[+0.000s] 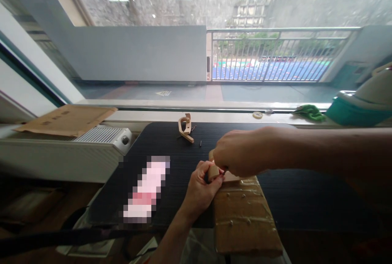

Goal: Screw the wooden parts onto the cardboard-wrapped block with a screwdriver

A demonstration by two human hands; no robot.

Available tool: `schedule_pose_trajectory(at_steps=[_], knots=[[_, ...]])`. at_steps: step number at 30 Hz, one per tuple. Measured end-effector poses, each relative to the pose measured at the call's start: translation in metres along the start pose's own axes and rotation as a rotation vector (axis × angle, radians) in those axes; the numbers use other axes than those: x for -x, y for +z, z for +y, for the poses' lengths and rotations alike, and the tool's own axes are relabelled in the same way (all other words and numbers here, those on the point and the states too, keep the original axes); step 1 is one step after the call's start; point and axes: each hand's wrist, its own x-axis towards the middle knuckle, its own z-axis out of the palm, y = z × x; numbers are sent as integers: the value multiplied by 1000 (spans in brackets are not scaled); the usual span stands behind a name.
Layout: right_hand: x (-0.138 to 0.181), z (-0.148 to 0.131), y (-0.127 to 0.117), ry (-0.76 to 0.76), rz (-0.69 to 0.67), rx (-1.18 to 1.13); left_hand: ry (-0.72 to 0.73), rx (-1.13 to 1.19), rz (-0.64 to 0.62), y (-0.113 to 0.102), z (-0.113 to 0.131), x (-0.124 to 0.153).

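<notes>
Background: pale grey wall [137, 54] and silver metal railing [283, 30] stand beyond a long white windowsill [147, 116].
Sill items: small, flat, yellowish ring [257, 115], bunched green cloth [310, 113] and, at the right, a teal container [346, 111].
Radiator corner: flat brown paper sheet [65, 119] lies partly over a white slatted radiator [105, 134], left of the worktop.
Worktop [165, 141]: black, with fine grain lines; a pixelated pink-and-white patch [145, 192] covers something on its left half.
Loose parts: bent light-wood assembly [181, 127] lies near the far edge; a small dark metal pin [200, 143] is near it.
Taped support: oblong brown block [245, 223], bound in clear tape, overhangs the near edge.
Workpiece: light-wood piece with a rounded end [213, 172] sits at the block's far end, partly hidden by both hands.
Left grip [200, 186]: bare fingers and thumb clasp the rounded end.
Right grip [234, 154]: curled fist above the workpiece, closed on a thin dark tool [226, 170], mostly hidden, close to the left thumb.
</notes>
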Motion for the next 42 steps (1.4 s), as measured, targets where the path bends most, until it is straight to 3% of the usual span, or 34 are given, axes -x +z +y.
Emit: schedule_pose_trajectory(at_steps=[7, 15, 20, 22, 27, 35, 42], knots=[[3, 13, 8, 64, -15, -91, 19, 28, -18, 0, 3, 0], [-5, -4, 5, 77, 32, -22, -11, 21, 2, 1, 2, 0], [-10, 2, 1, 206, -126, -95, -2, 16, 2, 2, -1, 0], [-8, 4, -3, 229, -118, -86, 7, 14, 1, 2, -1, 0], [4, -3, -9, 142, -16, 65, 11, 14, 0, 1, 0, 0], [2, 2, 11, -1, 52, 82, -3, 27, 7, 2, -1, 2], [-3, 5, 8, 201, -22, -94, 21, 42, 6, 3, 3, 1]])
